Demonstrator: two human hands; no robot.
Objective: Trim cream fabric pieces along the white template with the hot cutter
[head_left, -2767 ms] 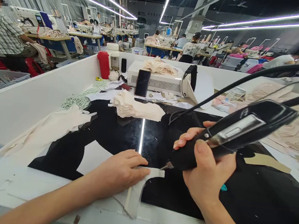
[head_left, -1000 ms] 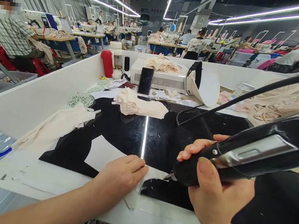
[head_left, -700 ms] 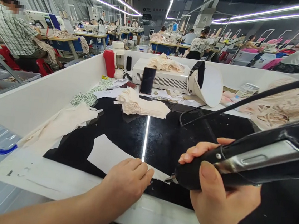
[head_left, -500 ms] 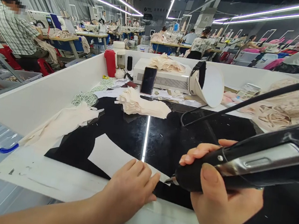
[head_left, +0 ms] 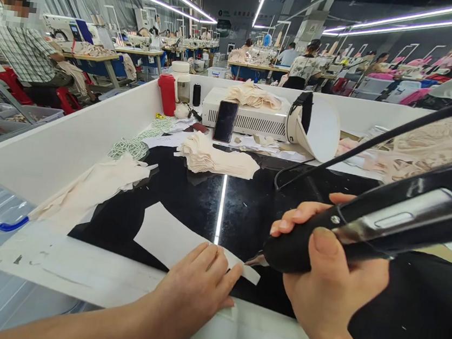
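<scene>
My left hand (head_left: 196, 286) lies flat, palm down, pinning the pale fabric piece (head_left: 169, 236) to the black worktop (head_left: 245, 215) so it can't slide. My right hand (head_left: 330, 290) is clenched round the black cutting tool (head_left: 366, 229); its tip meets the piece's right end, just beyond my left fingertips

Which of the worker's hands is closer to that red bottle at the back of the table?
Left. The left hand lies nearer the red bottle; the right hand, holding the black tool, is farther right.
</scene>
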